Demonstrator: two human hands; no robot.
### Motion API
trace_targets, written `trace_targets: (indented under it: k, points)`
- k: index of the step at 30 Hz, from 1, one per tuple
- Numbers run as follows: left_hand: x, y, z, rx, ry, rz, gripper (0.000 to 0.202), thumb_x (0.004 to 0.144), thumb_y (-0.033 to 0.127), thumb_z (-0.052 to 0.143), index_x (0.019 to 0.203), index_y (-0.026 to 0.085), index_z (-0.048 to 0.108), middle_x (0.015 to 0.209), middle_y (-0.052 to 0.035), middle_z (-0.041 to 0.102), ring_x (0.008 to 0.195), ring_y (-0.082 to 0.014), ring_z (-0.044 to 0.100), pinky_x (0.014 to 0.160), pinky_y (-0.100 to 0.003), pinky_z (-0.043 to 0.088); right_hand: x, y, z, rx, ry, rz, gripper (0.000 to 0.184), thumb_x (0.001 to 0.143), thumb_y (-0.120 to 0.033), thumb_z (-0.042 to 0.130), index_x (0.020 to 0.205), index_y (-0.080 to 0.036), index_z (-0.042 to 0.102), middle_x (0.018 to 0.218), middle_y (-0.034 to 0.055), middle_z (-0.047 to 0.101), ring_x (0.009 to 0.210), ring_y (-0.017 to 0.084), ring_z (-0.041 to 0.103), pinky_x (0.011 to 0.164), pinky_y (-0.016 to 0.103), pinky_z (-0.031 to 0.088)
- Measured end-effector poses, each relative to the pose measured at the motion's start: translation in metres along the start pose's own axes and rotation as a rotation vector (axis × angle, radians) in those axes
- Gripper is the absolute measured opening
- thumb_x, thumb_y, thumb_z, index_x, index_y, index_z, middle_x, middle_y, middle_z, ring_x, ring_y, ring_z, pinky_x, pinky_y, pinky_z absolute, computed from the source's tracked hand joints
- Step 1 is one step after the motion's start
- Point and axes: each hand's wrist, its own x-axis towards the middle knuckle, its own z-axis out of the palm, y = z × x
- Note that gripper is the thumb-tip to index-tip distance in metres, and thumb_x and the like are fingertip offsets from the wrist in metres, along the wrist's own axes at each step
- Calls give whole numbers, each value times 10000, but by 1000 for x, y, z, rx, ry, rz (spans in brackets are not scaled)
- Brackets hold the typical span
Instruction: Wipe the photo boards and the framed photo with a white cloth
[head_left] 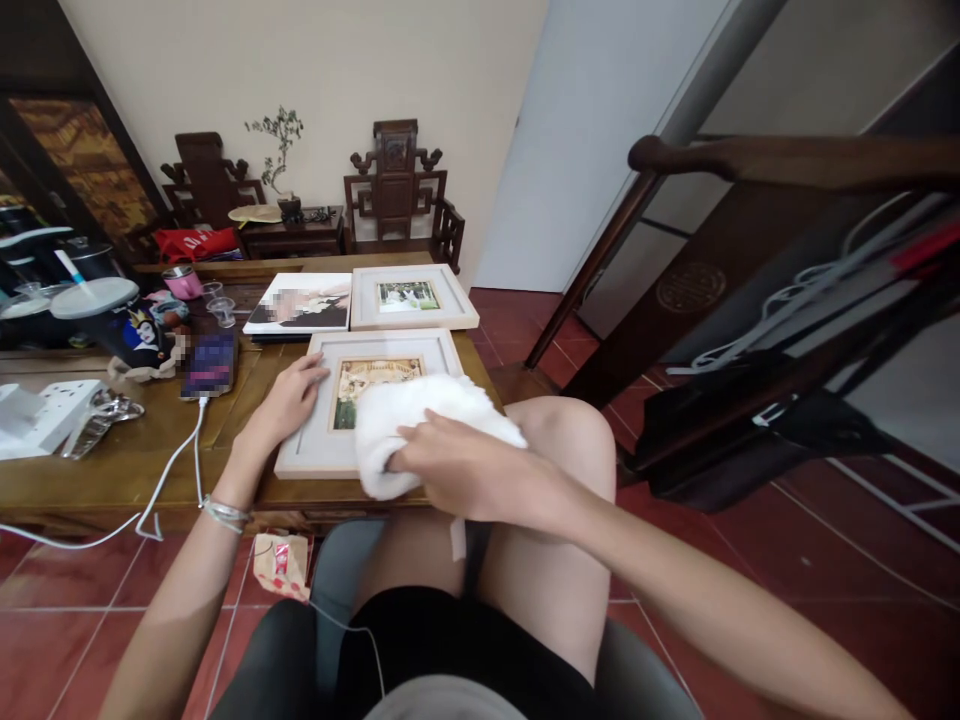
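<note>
A pale wooden picture frame point(442, 352) lies flat at the near edge of the low wooden table point(112, 470). My left hand point(289, 397) rests on the frame's left border, fingers stretched flat and holding nothing. My right hand point(457, 465) presses a white cloth point(420, 410) onto the frame's glass, fingers closed on the cloth, which covers the lower right part of the picture.
A second framed photo point(411, 296) and a flat print point(301, 303) lie further back. A phone point(211, 364) on a white cable, a white power strip point(52, 412), a dark lidded cup point(112, 318) and small glasses stand at left. Carved chairs point(397, 190) line the wall; a dark railing point(787, 160) rises at right.
</note>
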Motion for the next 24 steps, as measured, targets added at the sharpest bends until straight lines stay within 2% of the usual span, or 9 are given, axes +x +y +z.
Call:
trace_targets:
  k: [4,7,11,15,19,24]
  points:
    - [0,9,3,-91,38,17,497,747,56,401,1160,154,661,1406,-99,544,1298,-250,511,1130,-460,365,-24,17,-6,36,-10,103,315,703,20,441,781,-160,688,817,92,689,775,212,598,635,304,314]
    - [-4,16,4,-125,46,13,540,730,41,387,1190,146,649,1403,-103,548,1301,-237,510,1135,-457,357,-17,12,-4,57,11,56,316,706,9,447,792,-165,697,849,95,694,781,212,605,653,302,336]
    - [-10,20,5,-89,33,8,473,814,99,370,1196,111,649,1371,-133,573,1291,-245,521,1128,-449,374,14,-4,5,30,70,-95,336,736,1,446,885,-146,709,956,129,694,870,235,629,822,356,399]
    - [-9,18,7,-28,39,-17,429,850,166,397,1184,94,656,1305,-149,622,1247,-267,560,1116,-455,395,24,-12,16,0,166,-146,369,752,5,434,987,-101,697,1110,178,665,1139,296,561,1012,463,344]
    - [-9,15,9,-15,48,-25,431,871,194,391,1194,78,651,1312,-161,616,1244,-266,566,1108,-452,408,-5,-1,19,106,139,-45,374,730,8,460,982,-118,707,1249,168,633,1220,276,529,1088,473,303]
    - [-11,15,10,-66,53,-30,418,880,213,406,1197,110,658,1325,-133,612,1254,-260,559,1113,-457,404,-50,21,16,119,162,95,406,677,30,454,905,-156,734,1265,135,645,1200,269,561,1115,480,294]
